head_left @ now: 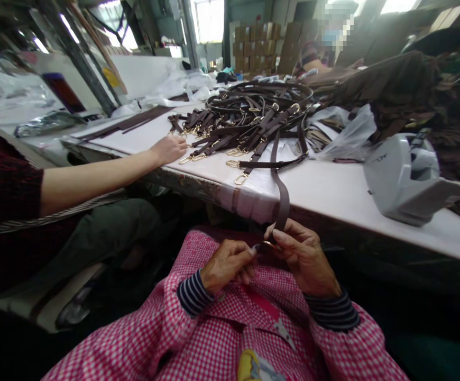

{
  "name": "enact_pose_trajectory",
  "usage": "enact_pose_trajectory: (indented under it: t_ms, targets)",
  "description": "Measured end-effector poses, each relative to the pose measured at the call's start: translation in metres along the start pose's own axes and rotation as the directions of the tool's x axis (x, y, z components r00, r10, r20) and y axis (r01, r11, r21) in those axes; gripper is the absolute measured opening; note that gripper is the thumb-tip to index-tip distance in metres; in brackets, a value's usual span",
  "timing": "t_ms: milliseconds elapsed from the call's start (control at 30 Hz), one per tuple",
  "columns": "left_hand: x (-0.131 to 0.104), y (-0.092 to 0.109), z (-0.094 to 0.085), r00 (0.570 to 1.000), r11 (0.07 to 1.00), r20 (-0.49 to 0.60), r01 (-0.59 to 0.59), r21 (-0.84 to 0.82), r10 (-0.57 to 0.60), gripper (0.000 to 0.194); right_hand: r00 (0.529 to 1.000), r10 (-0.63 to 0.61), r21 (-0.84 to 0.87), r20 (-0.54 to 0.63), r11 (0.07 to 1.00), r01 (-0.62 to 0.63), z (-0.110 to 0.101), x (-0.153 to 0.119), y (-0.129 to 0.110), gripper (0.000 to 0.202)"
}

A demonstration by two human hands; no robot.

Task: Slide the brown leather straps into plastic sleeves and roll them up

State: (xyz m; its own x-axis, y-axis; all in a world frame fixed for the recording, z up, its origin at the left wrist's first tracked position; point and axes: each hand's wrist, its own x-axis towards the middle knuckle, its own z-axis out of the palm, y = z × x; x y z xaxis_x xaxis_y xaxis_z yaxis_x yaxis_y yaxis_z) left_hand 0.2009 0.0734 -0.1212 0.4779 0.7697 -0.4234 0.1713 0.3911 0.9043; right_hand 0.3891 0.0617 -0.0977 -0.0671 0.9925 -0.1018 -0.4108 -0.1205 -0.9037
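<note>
Over my lap, my right hand (303, 256) pinches a dark brown strap (282, 198) that hangs down over the table edge from the pile. A small gold metal piece (268, 243) shows at the strap between my two hands. My left hand (230, 264) has its fingers closed on the other side of that piece, on a dark end too small to make out fully. On the table lies a heap of brown straps (254, 124) with gold clasps, and one gold clasp (241, 179) rests near the table's edge.
At the left, another person's hand (170, 150) rests beside the straps. A grey tape dispenser (400, 180) stands on the white table (333, 196) at the right, near clear plastic (352, 132). Behind are a seated person and stacked cardboard boxes (256, 50).
</note>
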Motion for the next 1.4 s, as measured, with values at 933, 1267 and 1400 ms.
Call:
enact_pose_trajectory:
  t_ms: [933,1267,1400]
  targets:
    - [0.017,0.030,-0.009,0.982,0.981,-0.153,-0.079,0.176,0.107,0.019,0.972,-0.099,-0.434,0.212,0.882,0.184,0.006,0.008,-0.032,0.013]
    - [0.022,0.033,-0.008,0.997,0.980,-0.023,0.074,0.184,-0.071,0.014,0.856,0.137,-0.353,0.498,0.934,0.056,-0.017,0.011,-0.042,0.012]
    - [0.017,0.029,-0.002,0.999,0.968,-0.022,0.048,0.247,-0.044,0.013,0.810,0.181,-0.408,0.558,0.910,0.078,-0.018,0.017,-0.044,0.014]
